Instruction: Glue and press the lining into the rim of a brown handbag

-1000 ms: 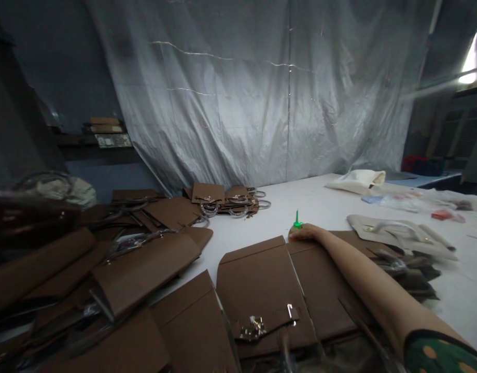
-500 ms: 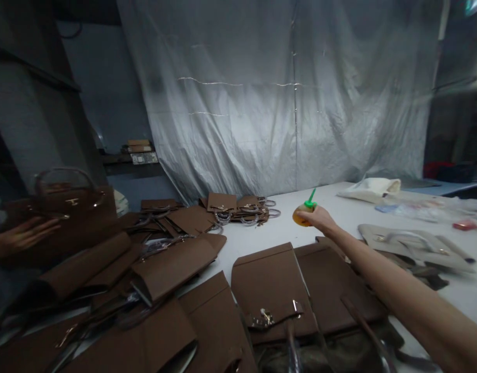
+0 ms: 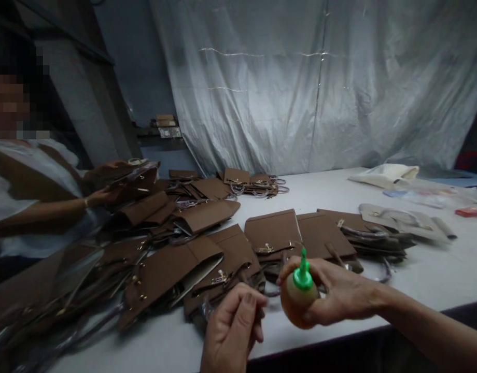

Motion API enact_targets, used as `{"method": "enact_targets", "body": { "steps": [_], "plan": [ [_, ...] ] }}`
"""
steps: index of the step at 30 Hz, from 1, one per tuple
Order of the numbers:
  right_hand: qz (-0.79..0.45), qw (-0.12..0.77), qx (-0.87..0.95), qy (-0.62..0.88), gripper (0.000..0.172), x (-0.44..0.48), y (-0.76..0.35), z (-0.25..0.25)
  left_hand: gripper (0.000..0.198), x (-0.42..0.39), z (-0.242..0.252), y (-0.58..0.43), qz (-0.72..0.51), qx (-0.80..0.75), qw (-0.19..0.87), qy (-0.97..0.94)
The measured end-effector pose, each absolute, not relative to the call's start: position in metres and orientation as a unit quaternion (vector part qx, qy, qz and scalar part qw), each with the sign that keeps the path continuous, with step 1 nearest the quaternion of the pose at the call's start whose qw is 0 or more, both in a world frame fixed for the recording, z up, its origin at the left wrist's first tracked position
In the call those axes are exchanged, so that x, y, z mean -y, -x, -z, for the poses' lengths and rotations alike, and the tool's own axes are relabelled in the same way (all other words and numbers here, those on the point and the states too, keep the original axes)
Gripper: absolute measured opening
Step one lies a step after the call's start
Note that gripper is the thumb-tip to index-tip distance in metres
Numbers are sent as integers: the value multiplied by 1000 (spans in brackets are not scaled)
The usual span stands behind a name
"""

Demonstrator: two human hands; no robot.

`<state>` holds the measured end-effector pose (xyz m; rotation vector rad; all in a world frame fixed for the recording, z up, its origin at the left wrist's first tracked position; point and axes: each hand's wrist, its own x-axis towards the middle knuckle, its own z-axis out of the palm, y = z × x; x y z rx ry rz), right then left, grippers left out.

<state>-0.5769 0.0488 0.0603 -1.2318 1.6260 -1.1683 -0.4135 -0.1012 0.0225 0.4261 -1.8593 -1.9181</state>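
Observation:
My right hand (image 3: 335,295) is wrapped round a small amber squeeze bottle with a green nozzle (image 3: 298,298), held above the table's near edge with the nozzle up. My left hand (image 3: 233,329) is just left of it, fingers curled and pinched near something thin and clear that I cannot make out. Flat brown bags with metal clasps (image 3: 273,233) lie just beyond both hands.
Many brown bags (image 3: 176,248) are heaped over the left of the white table (image 3: 436,269). A person sits at the left, their hands on a bag (image 3: 124,176). Pale bags (image 3: 405,220) and a white cloth (image 3: 386,173) lie at the right. A plastic sheet hangs behind.
My right hand lifted the bottle from the far side of the bags and drew it back to the near edge. My left hand came into view. The view swung left, showing the person.

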Motion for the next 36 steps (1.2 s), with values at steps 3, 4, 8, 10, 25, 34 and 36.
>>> {"method": "enact_targets", "body": {
  "steps": [3,4,8,10,25,34,36],
  "plan": [
    [428,375,-643,512,50,-49,555,-59,41,93,-43,414,750,616,200,-130],
    [418,374,-637,529,51,-48,550,-59,41,91,-48,412,750,621,201,-110],
    [366,393,-639,551,50,-45,539,-55,44,88,-61,403,776,603,171,-66],
    [350,389,-650,552,53,-43,537,-51,39,88,-65,401,813,555,160,-74],
    [360,424,-653,514,44,-46,541,-31,19,86,-66,396,845,459,264,-77],
    [457,424,-636,455,46,-54,564,-15,30,98,-53,383,754,577,300,-91],
    [477,404,-643,443,50,-66,567,-13,31,99,-37,375,684,658,296,-103]
  ]
}}
